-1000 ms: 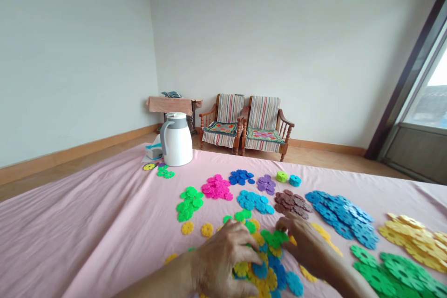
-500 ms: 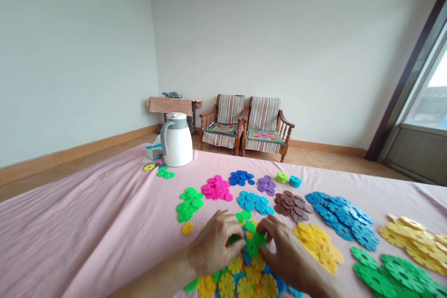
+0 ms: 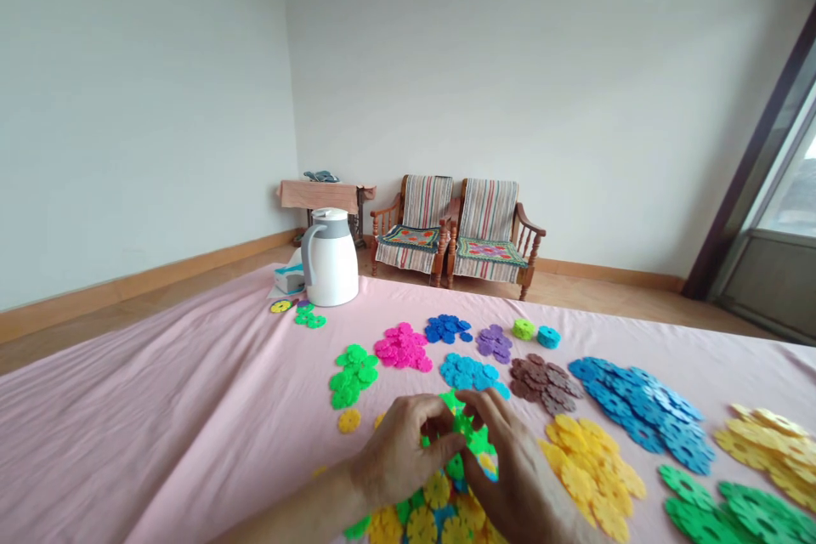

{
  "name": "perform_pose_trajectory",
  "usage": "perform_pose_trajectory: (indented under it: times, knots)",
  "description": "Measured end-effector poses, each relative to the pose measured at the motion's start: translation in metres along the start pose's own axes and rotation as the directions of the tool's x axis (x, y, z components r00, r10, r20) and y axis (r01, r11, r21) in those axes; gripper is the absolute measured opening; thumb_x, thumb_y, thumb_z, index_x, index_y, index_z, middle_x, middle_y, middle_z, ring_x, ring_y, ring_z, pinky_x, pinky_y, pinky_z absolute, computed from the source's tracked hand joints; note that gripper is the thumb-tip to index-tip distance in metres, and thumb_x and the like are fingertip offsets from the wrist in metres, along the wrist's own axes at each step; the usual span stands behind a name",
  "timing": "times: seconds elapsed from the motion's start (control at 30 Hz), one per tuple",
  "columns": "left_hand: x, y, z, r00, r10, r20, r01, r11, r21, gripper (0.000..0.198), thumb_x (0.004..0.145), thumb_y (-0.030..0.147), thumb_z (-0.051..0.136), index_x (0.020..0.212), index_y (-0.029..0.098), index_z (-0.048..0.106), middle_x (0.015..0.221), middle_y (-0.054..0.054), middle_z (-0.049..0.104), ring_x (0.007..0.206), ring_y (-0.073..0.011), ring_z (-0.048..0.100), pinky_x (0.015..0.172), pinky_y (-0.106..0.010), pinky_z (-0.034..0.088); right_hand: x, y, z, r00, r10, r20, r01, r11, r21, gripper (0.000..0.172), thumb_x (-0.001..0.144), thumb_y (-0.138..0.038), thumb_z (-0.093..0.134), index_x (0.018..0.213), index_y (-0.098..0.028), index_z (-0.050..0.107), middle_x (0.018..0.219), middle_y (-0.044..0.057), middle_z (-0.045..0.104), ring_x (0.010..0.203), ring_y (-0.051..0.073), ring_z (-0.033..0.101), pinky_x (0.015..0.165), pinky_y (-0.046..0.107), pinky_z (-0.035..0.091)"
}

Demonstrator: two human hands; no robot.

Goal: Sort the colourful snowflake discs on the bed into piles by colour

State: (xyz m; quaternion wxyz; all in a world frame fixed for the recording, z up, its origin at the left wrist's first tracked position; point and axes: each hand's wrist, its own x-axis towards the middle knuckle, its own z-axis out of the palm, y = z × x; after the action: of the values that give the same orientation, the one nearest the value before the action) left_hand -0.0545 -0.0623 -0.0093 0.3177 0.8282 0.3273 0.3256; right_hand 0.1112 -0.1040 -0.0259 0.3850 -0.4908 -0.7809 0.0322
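Green discs [image 3: 477, 439] cupped between left hand [image 3: 408, 452] and right hand [image 3: 513, 466], both half-curled (grip unclear); single-colour piles [image 3: 404, 347] laid out mid-frame, mixed pile [image 3: 439, 510] unsorted, bottom centre.

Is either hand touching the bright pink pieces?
No, the bright pink pieces lie farther off, with bare cloth showing between them and both the left hand and the right hand.
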Motion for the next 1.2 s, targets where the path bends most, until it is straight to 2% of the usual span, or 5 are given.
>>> perform_pose_trajectory:
  times: [0.13, 0.67, 0.83, 0.97, 1.2]
  knots:
    - [0.005, -0.005, -0.002, 0.997, -0.082, -0.012, 0.081, 0.995, -0.060, 0.018, 0.079, 0.027, 0.057, 0.069, 0.013, 0.058, 0.059, 0.001, 0.055, 0.055, -0.0105, 0.048, 0.051, -0.019, 0.034, -0.001, -0.003, 0.005, 0.998, -0.041, -0.036, 0.039, 0.998, -0.053, 0.041, 0.083, -0.022, 0.050, 0.123, -0.025, 0.042, 0.106, 0.008, 0.057, 0.099, 0.021, 0.058, 0.081, 0.034, 0.052]
    - [0.020, -0.079, -0.087, 0.889, -0.136, -0.437, 0.352, 0.813, 0.463, 0.002, 0.072, 0.018, 0.058, 0.073, 0.017, 0.060, 0.074, -0.001, 0.061, 0.072, -0.0152, 0.056, 0.068, -0.023, 0.039, 0.004, 0.038, -0.009, 0.979, 0.175, -0.100, -0.183, 0.980, -0.073, 0.019, 0.086, -0.024, 0.043, 0.102, -0.020, 0.053, 0.083, 0.004, 0.061, 0.074, 0.017, 0.059, 0.064, 0.030, 0.048]
    - [0.018, -0.055, -0.058, 0.993, 0.013, -0.121, 0.032, 0.929, 0.367, 0.015, 0.077, 0.015, 0.056, 0.087, 0.019, 0.066, 0.085, -0.002, 0.061, 0.072, -0.0132, 0.057, 0.068, -0.022, 0.043, 0.004, 0.031, -0.011, 0.984, 0.177, 0.028, -0.174, 0.981, -0.084, 0.016, 0.084, -0.021, 0.043, 0.090, -0.021, 0.058, 0.081, 0.003, 0.060, 0.073, 0.016, 0.059, 0.063, 0.028, 0.045]
    - [0.015, -0.042, -0.036, 0.979, 0.146, 0.140, -0.187, 0.919, 0.347, 0.030, 0.077, 0.013, 0.059, 0.104, 0.023, 0.065, 0.099, -0.003, 0.063, 0.096, -0.0182, 0.054, 0.087, -0.027, 0.040, 0.004, 0.027, -0.010, 0.980, 0.191, 0.059, -0.185, 0.979, -0.091, 0.016, 0.083, -0.020, 0.044, 0.087, -0.021, 0.060, 0.079, 0.002, 0.060, 0.072, 0.016, 0.059, 0.063, 0.027, 0.044]
    - [0.014, -0.038, -0.031, 0.984, 0.079, 0.158, -0.134, 0.916, 0.378, 0.024, 0.075, 0.013, 0.061, 0.096, 0.022, 0.068, 0.096, -0.003, 0.062, 0.096, -0.0200, 0.053, 0.086, -0.029, 0.040, 0.003, 0.027, -0.009, 0.977, 0.198, 0.077, -0.192, 0.978, -0.086, 0.018, 0.084, -0.020, 0.042, 0.086, -0.021, 0.060, 0.079, 0.002, 0.060, 0.070, 0.015, 0.059, 0.062, 0.026, 0.043]
